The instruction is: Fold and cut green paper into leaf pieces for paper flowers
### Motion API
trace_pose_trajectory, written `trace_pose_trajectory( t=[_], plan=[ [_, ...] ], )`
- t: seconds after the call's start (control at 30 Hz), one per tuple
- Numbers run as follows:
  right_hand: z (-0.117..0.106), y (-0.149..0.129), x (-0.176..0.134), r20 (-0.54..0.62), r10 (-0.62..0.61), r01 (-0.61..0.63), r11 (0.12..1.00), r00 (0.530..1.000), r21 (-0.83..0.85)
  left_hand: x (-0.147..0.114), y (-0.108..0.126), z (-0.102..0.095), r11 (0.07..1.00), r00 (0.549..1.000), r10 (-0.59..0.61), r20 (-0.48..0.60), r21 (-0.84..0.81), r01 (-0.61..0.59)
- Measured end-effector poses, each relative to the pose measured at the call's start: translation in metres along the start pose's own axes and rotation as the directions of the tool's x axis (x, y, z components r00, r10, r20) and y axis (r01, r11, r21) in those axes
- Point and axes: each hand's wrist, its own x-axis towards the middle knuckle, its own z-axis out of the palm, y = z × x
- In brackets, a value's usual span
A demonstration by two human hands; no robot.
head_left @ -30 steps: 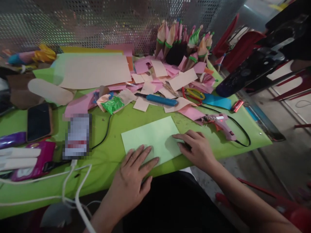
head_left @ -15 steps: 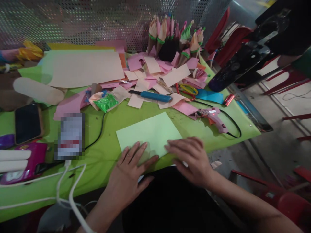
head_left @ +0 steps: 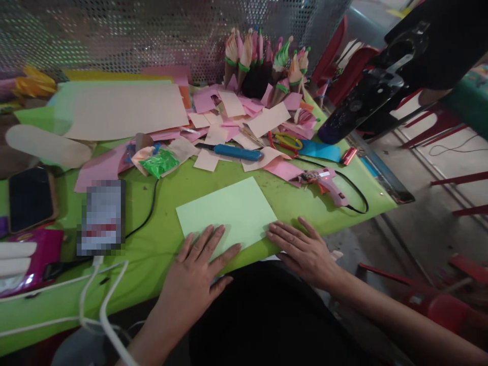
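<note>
The left hand [head_left: 198,267] lay flat and open, fingers spread on the near edge of a pale green sheet [head_left: 224,213]. The right hand [head_left: 301,249] also lay open, its fingertips touching the sheet's near right corner. The sheet rested on the green table [head_left: 160,264], near its front edge. Farther right lay a pink glue gun [head_left: 328,184]; beyond the sheet, a blue-handled knife [head_left: 236,152] among paper scraps [head_left: 244,114].
</note>
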Motion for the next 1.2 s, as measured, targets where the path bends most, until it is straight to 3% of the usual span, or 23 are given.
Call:
trace_pose_trajectory(
  t=[0.47,0.63,0.7,0.8,0.87,0.93,1.0,1.2],
  plan=[
    [0.005,0.006,-0.005,-0.013,-0.017,0.017,1.000,1.000,-0.005,-0.060,0.003,-0.009,0.977,0.991,-0.133,-0.009,0.164,0.133],
    [0.003,0.005,-0.003,-0.014,-0.041,0.041,0.999,0.999,-0.010,-0.080,0.003,-0.014,0.979,0.985,-0.144,-0.097,0.132,0.156],
    [0.003,0.005,0.001,-0.001,-0.044,0.044,0.999,0.999,-0.007,-0.082,0.000,-0.014,0.983,0.974,-0.111,-0.199,0.119,0.137],
    [0.002,0.004,0.015,0.018,-0.040,0.040,0.999,0.999,0.002,-0.066,-0.004,-0.014,0.992,0.962,-0.057,-0.266,0.095,0.085],
    [0.000,0.003,0.027,0.024,-0.029,0.029,0.999,0.999,0.023,-0.044,-0.005,-0.013,0.993,0.955,-0.025,-0.296,0.107,0.059],
    [-0.004,0.001,0.038,0.023,-0.020,0.019,0.998,1.000,0.056,-0.020,-0.005,-0.010,0.989,0.972,-0.028,-0.235,0.137,0.061],
    [-0.011,0.003,0.050,0.003,-0.019,0.018,0.995,1.000,0.095,0.002,-0.005,-0.004,0.984,0.955,0.003,-0.296,0.169,0.049],
    [-0.035,0.033,0.117,-0.204,0.011,0.003,0.998,0.979,0.069,0.026,-0.006,0.009,0.986,0.986,-0.023,-0.167,0.157,0.049]
  ],
)
